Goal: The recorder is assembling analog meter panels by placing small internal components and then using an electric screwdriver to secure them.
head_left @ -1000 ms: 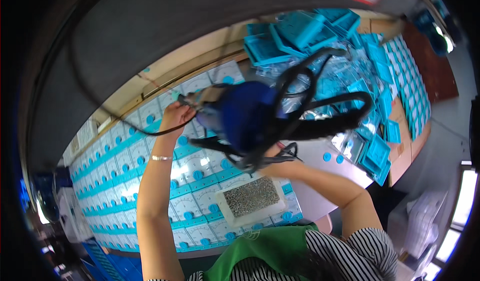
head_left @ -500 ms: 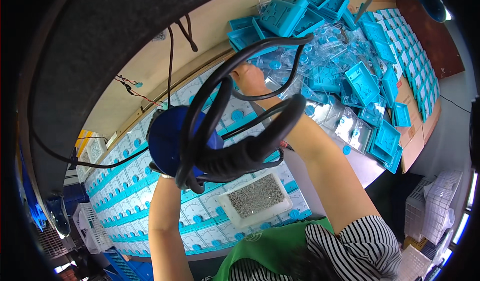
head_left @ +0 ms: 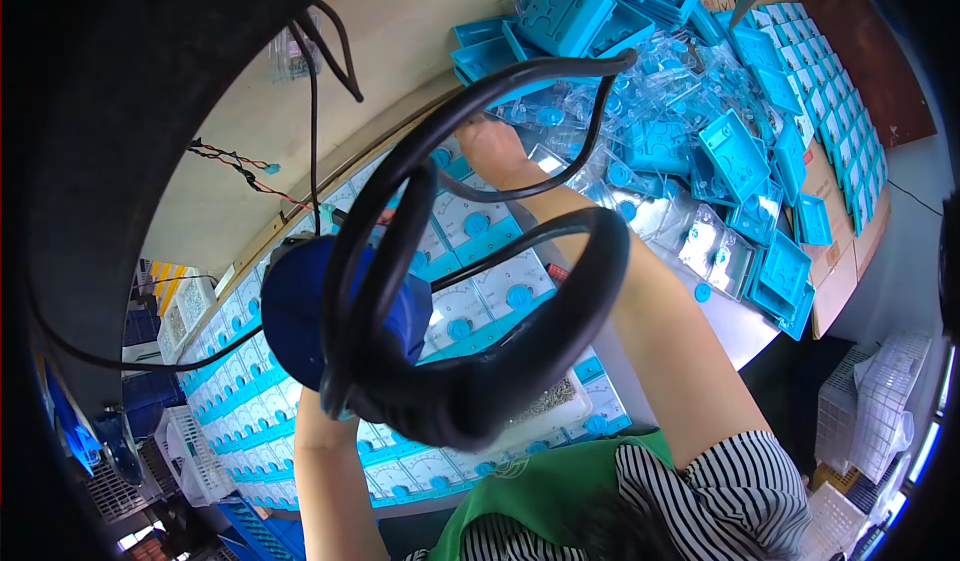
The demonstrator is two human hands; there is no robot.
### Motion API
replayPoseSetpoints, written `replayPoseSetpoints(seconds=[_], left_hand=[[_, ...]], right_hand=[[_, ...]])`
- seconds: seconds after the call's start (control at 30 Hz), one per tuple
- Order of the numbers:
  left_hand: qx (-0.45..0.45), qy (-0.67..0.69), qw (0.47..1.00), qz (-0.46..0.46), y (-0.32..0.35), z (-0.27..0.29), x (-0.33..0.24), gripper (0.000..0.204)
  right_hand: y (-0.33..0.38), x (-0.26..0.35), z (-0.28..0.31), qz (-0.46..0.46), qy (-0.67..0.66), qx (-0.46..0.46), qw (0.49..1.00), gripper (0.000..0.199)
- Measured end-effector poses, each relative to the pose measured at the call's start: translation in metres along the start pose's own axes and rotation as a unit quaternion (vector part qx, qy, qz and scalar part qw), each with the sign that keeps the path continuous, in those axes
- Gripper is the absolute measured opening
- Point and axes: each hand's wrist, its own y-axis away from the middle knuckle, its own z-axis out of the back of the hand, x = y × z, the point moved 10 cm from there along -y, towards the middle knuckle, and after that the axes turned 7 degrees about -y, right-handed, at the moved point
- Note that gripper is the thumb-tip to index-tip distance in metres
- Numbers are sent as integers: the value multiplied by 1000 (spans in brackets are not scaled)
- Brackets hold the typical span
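Note:
My right hand (head_left: 492,149) reaches to the far edge of the rows of panel meters (head_left: 505,296), beside the heap of clear covers (head_left: 650,91). Its fingers look curled in; what they hold, if anything, is hidden. A dark blue rounded tool body (head_left: 300,306) with a thick looping black cable (head_left: 590,291) hangs in front and covers much of the work. Behind that body my left forearm (head_left: 328,461) disappears, so the left hand's fingers do not show. The meters have white dial faces, teal strips and round teal knobs. A white tray of small metal parts (head_left: 550,403) lies on them, partly covered by the cable.
Teal plastic housings (head_left: 733,156) lie heaped at the right and far side. Further right, finished-looking meters stand in rows (head_left: 835,111) on cardboard. Thin red and black wires (head_left: 235,166) hang by the back wall. White baskets (head_left: 885,401) are stacked at lower right.
The blue tool body and its cable have shifted left and nearer, now covering more of the small-parts tray. My right hand stays near the same spot at the far edge.

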Motion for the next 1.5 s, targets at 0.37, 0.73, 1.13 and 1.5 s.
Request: replayPoseSetpoints(seconds=[0.37,0.73,1.13,1.5], left_hand=[[-27,-205,974,-87,-75,-24,-41,19],[-18,-376,919,-117,-92,-55,-75,7],[-4,25,1000,-5,-55,-32,-27,17],[-4,-97,995,-27,231,-99,-16,20]], right_hand=[[20,31,37,-39,-123,31,991,4],[97,62,88,-87,-281,83,952,7],[195,161,101,53,-298,215,929,5],[243,106,131,-203,-283,177,921,30]])
